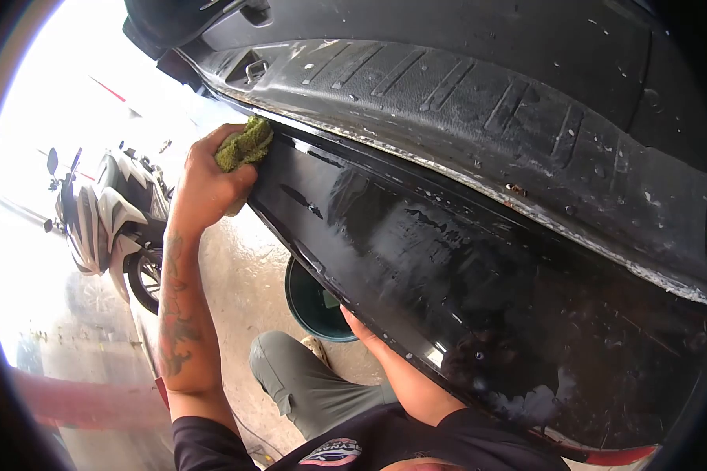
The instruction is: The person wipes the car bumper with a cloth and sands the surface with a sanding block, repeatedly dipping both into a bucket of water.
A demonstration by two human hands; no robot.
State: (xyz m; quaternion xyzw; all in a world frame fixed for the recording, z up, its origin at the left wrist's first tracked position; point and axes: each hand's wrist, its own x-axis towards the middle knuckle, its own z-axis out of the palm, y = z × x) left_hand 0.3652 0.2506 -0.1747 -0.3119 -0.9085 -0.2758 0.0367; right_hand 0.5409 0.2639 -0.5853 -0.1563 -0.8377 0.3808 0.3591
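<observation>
My left hand (212, 177) is closed around a bunched, fuzzy green microfibre cloth (246, 145). It presses the cloth at the far left end of a glossy black car panel (416, 259), right by the seam. Water streaks and droplets lie on the panel. My right hand (355, 320) reaches beneath the panel's near edge; its fingers are hidden behind the panel.
Above the panel runs a ribbed, textured black plastic sill (448, 86) with pale grime along its edge. A dark green bucket (294, 294) stands on the wet floor below. A white motorcycle (110, 212) is parked to the left.
</observation>
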